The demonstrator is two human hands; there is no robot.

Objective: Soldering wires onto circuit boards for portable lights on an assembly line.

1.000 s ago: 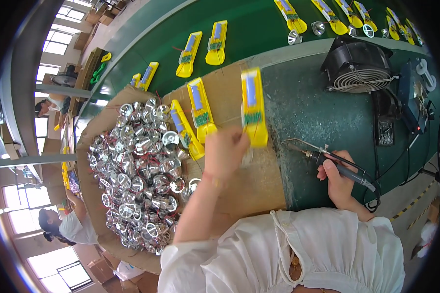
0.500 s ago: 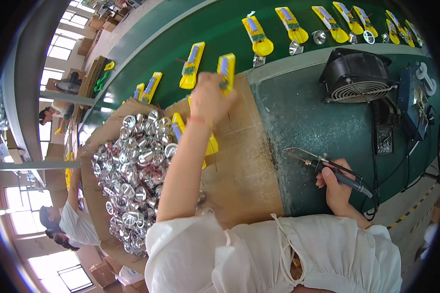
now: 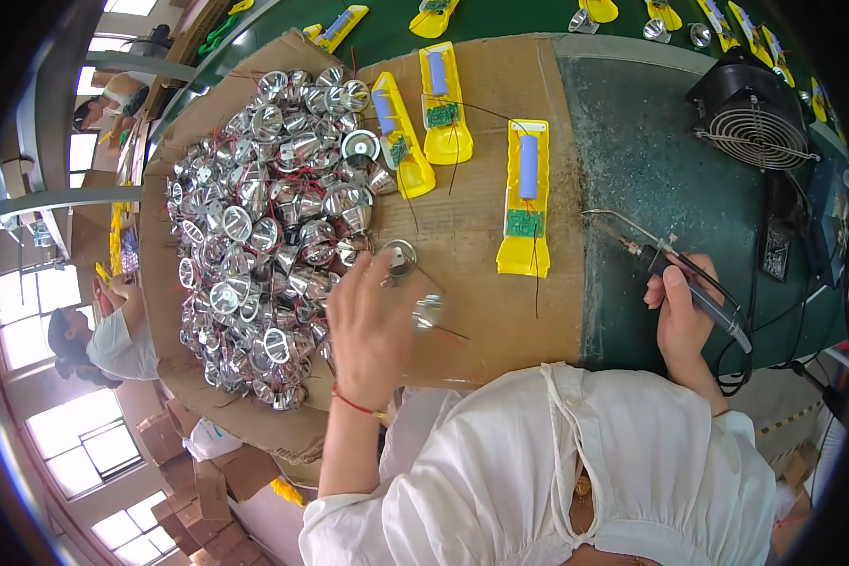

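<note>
Now that the left hand (image 3: 366, 325) has left the belt (image 3: 505, 17) for reflectors (image 3: 237, 224) along the left edge of the cardboard (image 3: 491, 330), they seem the focus — I can't tell its blurred grip; the right hand (image 3: 684, 316) clutches 1 soldering iron (image 3: 715, 307).

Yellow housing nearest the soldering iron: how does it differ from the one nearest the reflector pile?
The iron-side housing runs nearly vertical in the picture; the pile-side housing slants. The iron-side housing lies apart from the reflectors; the pile-side housing is right beside them. Both hold a blue cylinder and a green board.
</note>
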